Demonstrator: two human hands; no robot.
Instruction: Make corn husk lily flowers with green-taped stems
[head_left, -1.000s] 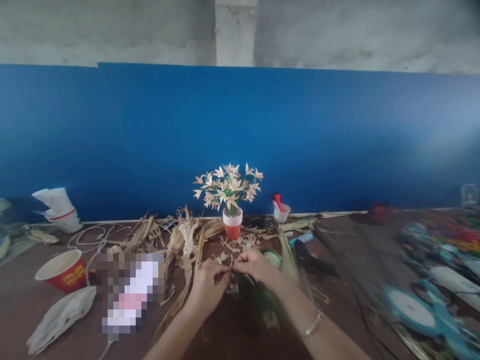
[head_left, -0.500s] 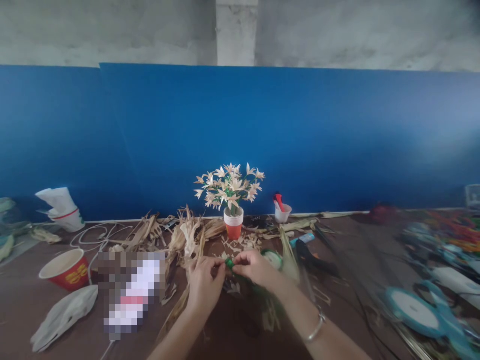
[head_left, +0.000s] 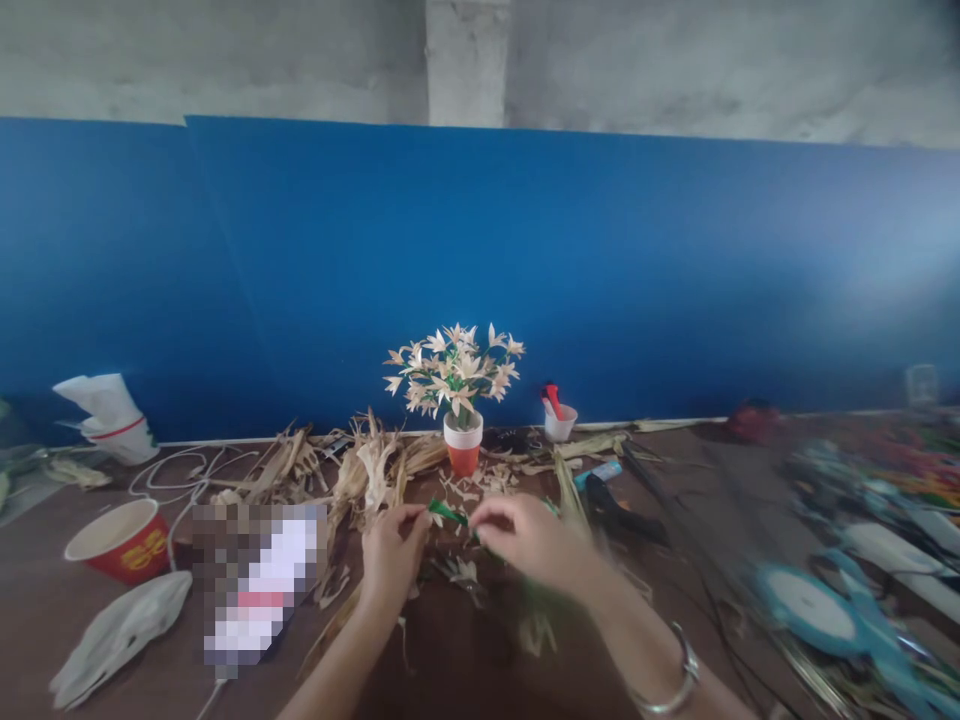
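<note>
A person's two bare hands meet over a brown worktop (head_left: 465,660) littered with craft scraps. The left hand (head_left: 390,555) has its fingers curled in, thumb and forefinger pinching one end of a narrow green strip (head_left: 448,513). The right hand (head_left: 525,540), a silver bangle (head_left: 675,680) on its wrist, is blurred; its fingers are bent and closed on the strip's other end. The strip sits just above the worktop, near the middle of it, between the two hands.

Toward the left edge lie a crumpled white bag (head_left: 120,635) and a red paper cup (head_left: 120,540), with a white cord (head_left: 180,480) looped behind them. Beyond the hands, dried husk leaves (head_left: 360,470) are heaped, and a black glue gun (head_left: 619,505) lies to the right. At the worktop's back edge stands a small orange and white pot (head_left: 463,445) of pale husk flowers (head_left: 454,365), with a white cup (head_left: 559,425) beside it, against a blue wall panel (head_left: 525,260).
</note>
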